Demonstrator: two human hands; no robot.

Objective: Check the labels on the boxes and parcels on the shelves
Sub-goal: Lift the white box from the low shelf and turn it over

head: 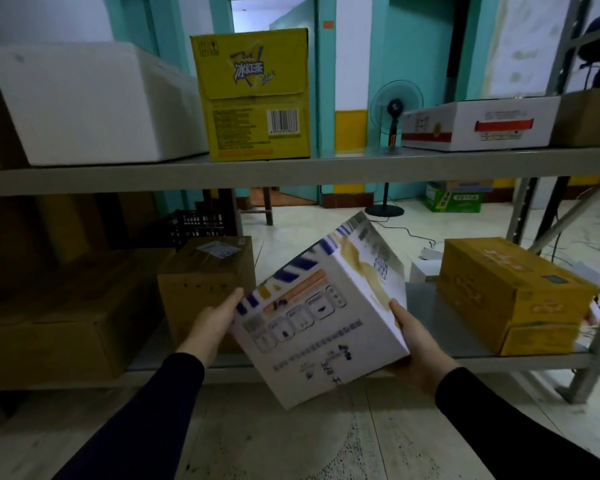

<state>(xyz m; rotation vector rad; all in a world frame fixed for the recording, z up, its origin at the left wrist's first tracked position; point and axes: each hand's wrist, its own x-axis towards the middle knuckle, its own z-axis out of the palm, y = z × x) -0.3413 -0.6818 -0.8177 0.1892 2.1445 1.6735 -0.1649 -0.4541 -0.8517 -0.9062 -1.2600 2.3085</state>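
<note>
Observation: the person holds a white printed box (321, 313) in front of the lower shelf (465, 362), off the shelf surface and tilted so one corner points down toward the floor. The left hand (212, 323) grasps its left edge, fingers wrapped behind and thumb on the printed face. The right hand (413, 344) supports the lower right edge, thumb lying along the side face. Both hands are grasping the box; neither is free.

Surroundings: just left of the held box, on the lower shelf, a brown carton (205, 282) with a paper label on top; further left a larger brown carton (66, 317). To the right, well apart, a yellow-orange carton (510, 296). On the upper shelf (291, 168): a white foam box (90, 102) at left, a yellow drinks carton (253, 95) with a barcode, a flat white and red box (478, 124) at right.

Risks, judged from this pose:
- The box rests on edge contact only. If either hand shifts to turn it further, the weight could swing onto the low corner and slip toward the floor.
- Contents are unseen; loose items inside could shift during the tilt and jerk the grip.
- The left knuckles sit close to the brown carton; rotating leftward could knock them against it.
- The printing is blurred here, so a label may be misread.
</note>
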